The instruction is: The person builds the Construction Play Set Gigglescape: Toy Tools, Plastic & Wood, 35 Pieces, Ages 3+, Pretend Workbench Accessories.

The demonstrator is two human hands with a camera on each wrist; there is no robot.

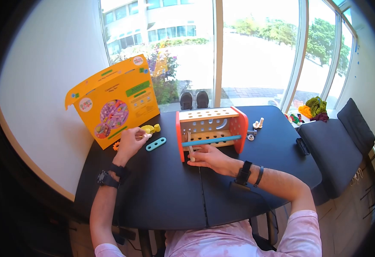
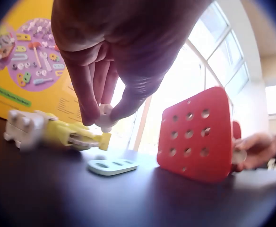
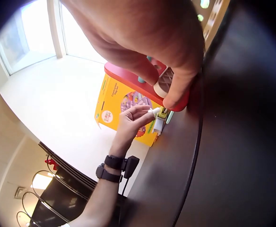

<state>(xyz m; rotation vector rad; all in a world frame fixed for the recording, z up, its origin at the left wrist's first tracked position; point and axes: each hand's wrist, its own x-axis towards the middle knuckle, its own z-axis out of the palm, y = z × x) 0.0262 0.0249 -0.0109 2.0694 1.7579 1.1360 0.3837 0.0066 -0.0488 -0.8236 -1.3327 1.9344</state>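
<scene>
Two hands are at work over one table [image 1: 162,188]. The left hand [image 1: 132,143] pinches one white piece [image 2: 105,118] between thumb and fingers, holding it in the air near one yellow piece [image 1: 149,129]. The white piece is small, rounded above and narrower at its lower end. The right hand [image 1: 215,160] grips one pale piece [image 3: 164,82] at the near left corner of the one toy bench [image 1: 211,113]; it shows a light rim and a dark, crosshatched face.

The bench has two red end panels [image 2: 190,137], the left one with three rows of three large holes, and one blue bar [image 1: 213,141] across its front. Left of it lie one teal strip [image 1: 156,144] with three holes and one orange gear [image 1: 116,146], near one upright yellow box [image 1: 114,96]. Right of it stand two pegs [image 1: 261,123], with grey parts [image 1: 251,134] too small to count surely.
</scene>
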